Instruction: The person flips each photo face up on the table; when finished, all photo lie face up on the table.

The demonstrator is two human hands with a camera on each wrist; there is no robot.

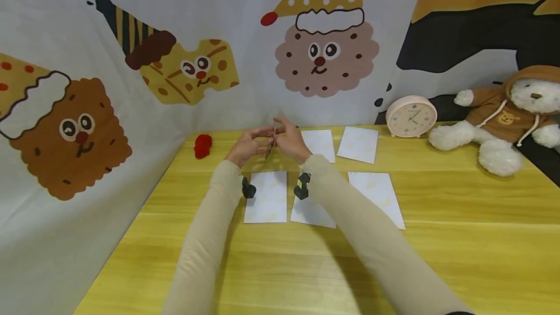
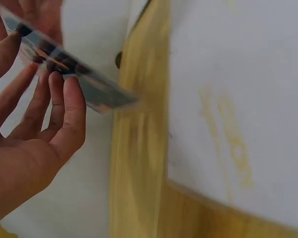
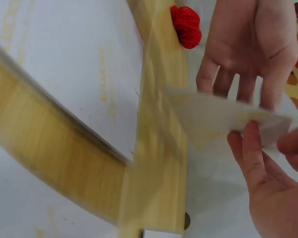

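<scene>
Near the table's back edge, my left hand [image 1: 247,148] and right hand [image 1: 293,141] hold a thin photo print [image 1: 269,149] between them, tilted on edge. The left wrist view shows the dark, coloured picture side of the print [image 2: 102,94], with the left fingers [image 2: 74,106] against it. Its white back with faint yellow lettering appears in the right wrist view, where the right fingers [image 3: 253,148] touch it and the right thumb is at its edge. Below the hands, white sheets [image 1: 266,198] lie on the table, one partly covered by the right forearm.
More white sheets [image 1: 358,145] lie towards the right. A red bundle of cord [image 1: 203,146] sits at the back left. A pink alarm clock [image 1: 411,116] and a white teddy bear [image 1: 503,115] stand at the back right, before a printed cloth backdrop [image 1: 253,86].
</scene>
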